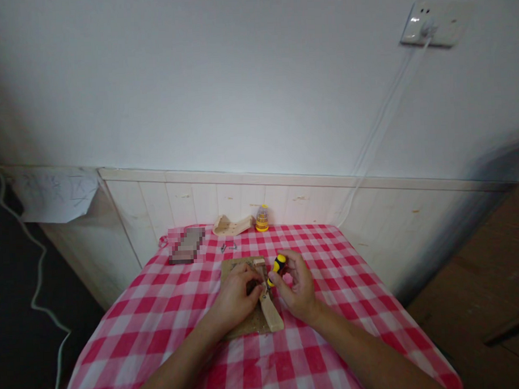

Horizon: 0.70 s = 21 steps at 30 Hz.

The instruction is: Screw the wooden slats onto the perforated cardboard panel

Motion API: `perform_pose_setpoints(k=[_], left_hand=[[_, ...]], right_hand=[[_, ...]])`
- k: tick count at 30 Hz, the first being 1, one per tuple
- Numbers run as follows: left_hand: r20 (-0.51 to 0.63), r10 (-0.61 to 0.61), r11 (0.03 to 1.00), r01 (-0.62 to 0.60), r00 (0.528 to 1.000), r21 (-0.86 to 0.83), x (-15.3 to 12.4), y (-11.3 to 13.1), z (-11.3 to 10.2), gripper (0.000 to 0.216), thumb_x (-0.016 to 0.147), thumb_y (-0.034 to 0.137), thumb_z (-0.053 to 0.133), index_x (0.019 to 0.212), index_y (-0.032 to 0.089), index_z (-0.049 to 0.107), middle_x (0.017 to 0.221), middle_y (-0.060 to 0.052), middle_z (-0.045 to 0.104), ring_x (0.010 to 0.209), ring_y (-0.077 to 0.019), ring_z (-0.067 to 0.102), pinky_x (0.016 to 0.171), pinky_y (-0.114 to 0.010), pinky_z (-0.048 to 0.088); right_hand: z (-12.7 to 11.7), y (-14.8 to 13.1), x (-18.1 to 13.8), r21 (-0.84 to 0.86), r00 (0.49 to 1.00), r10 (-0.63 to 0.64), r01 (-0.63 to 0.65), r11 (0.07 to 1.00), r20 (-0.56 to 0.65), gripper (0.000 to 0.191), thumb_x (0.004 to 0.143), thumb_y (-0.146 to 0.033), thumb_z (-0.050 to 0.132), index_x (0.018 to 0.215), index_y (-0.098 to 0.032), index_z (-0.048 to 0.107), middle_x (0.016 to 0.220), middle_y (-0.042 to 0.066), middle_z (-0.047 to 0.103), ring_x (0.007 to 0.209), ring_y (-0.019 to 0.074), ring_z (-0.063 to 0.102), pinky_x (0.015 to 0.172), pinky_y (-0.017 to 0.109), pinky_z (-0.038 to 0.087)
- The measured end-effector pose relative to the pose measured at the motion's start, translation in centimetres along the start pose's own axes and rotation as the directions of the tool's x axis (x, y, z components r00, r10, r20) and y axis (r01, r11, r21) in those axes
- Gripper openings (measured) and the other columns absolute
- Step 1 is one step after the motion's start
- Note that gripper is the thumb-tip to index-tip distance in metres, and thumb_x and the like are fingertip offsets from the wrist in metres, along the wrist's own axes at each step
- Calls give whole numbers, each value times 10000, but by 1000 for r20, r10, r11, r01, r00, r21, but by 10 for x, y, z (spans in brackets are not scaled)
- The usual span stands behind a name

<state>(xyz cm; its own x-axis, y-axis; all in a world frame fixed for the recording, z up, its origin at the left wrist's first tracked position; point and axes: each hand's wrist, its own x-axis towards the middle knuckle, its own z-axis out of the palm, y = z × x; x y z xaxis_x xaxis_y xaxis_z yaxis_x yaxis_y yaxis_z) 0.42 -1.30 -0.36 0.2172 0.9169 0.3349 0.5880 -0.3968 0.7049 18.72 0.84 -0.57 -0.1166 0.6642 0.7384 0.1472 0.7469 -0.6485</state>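
My right hand is closed round a small screwdriver with a yellow and black handle, tilted with its lower end toward a pale wooden piece. My left hand is curled over that piece, thumb and fingers pinched near its upper part; exactly what they grip is partly hidden. Beneath both lies a brown board on the table. A dark spot like a screw or hole shows on the wooden piece beside my left fingertips.
On the red and white checked tablecloth, behind the board, lie several small metal parts. Farther back are a curved wooden part, a yellow-capped container and a pixelated flat object. A wall stands behind the table.
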Motion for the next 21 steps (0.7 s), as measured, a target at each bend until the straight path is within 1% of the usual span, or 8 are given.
perform_pose_setpoints(k=[3,9,13,17,19,21], left_hand=[[1,-5,1000,5,1000,3,0,0,-1,103,867,159,631,871,193,729,970,-71,678,968,-251,637,894,-405,488],[7,6,1000,-6,1000,4,0,1,-1,104,858,165,635,865,193,735,971,-74,675,967,-257,638,888,-407,494],[14,-2,1000,2,1000,-2,1,2,-2,129,857,162,627,886,193,748,970,-77,677,969,-260,639,891,-413,497],[25,4,1000,-4,1000,-9,1,3,-3,150,863,164,615,911,197,753,982,-79,678,983,-257,637,911,-418,494],[29,6,1000,-6,1000,-9,1,3,-3,147,870,172,613,913,197,751,990,-82,680,990,-259,636,916,-422,495],[27,6,1000,-6,1000,-4,1,2,-3,138,873,176,615,904,196,748,991,-85,681,989,-262,636,913,-424,496]], right_hand=[[1,-2,-1,7,1000,0,0,1000,22,392,922,-196,663,1287,-264,534,972,29,687,802,178,682,709,298,584],[1,-4,-2,-1,999,-2,3,1000,34,388,917,-203,667,1279,-260,539,977,35,699,799,181,693,710,304,596],[0,-5,-2,-4,998,9,-9,1000,58,398,921,-207,661,1299,-261,548,1067,64,712,867,204,719,738,325,612],[-1,-6,-1,28,991,1,-5,1000,133,440,971,-198,585,1400,-260,511,1177,101,721,981,230,740,791,351,621],[-1,-6,0,26,991,-3,0,1000,136,448,974,-188,575,1410,-264,507,1197,107,720,1014,234,738,798,352,620],[0,-5,1,9,994,-1,0,1000,110,424,956,-185,601,1367,-264,536,1169,100,719,985,228,737,778,341,617]])
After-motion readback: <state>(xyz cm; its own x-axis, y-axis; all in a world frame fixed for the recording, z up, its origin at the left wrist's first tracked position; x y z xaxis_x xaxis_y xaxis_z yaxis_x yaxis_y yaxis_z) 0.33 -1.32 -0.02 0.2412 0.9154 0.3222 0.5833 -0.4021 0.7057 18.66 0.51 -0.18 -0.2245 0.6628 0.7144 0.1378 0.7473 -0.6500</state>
